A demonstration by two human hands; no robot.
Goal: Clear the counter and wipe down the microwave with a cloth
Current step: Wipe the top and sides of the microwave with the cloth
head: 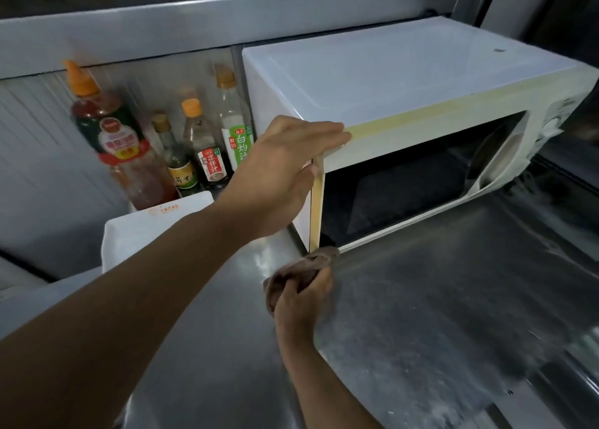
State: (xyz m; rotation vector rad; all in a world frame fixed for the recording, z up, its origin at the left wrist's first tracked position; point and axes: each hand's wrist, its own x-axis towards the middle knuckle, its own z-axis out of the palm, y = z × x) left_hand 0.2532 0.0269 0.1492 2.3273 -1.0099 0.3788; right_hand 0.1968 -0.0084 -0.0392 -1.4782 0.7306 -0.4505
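- The brown cloth (pixel 299 271) is squeezed in the grip of the right hand (pixel 303 302), low on the table (pixel 437 299), right at the bottom front corner of the microwave (pixel 405 81).
- The left hand (pixel 285 172) is laid on the top front corner of the microwave, fingers straight on the top edge, nothing held.
- The table in front of the microwave is seen bare and streaky, so the clearing looks mostly done.
- The wiping looks only just begun; the yellowed front edge and dark door are likely still left.
- Beside the microwave, sauce bottles (pixel 181 143) and a white box (pixel 152 234) are kept.
- Chinese words are printed on the labels; "白灼汁" can be read on the green one.
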